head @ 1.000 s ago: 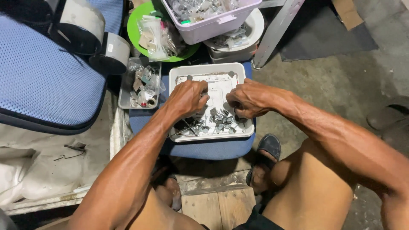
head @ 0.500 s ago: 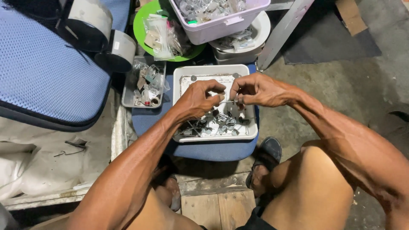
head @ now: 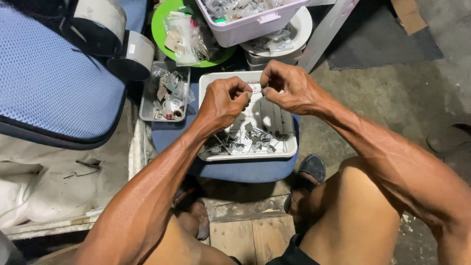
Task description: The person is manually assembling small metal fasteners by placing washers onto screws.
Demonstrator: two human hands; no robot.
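My left hand (head: pixel 223 100) and my right hand (head: pixel 287 88) are raised together over a white rectangular tray (head: pixel 289 147). Both pinch a small metal piece (head: pixel 256 89) between their fingertips; it is too small to tell its kind. Several small metal parts (head: pixel 248 140) lie heaped at the tray's near end. The tray rests on a blue cushioned stool (head: pixel 235 169) in front of my knees.
A small grey tray (head: pixel 147 105) of bagged bits sits left of the white one. Behind are a green plate (head: pixel 162 29) with plastic bags, a lilac bin (head: pixel 255 24) and a white bowl (head: pixel 301 27). A blue mesh chair seat (head: pixel 49 83) lies at left. Bare concrete floor at right.
Both hands have lifted from the heap of parts in the tray and come together higher, toward the tray's far end, pinching a small piece between them.
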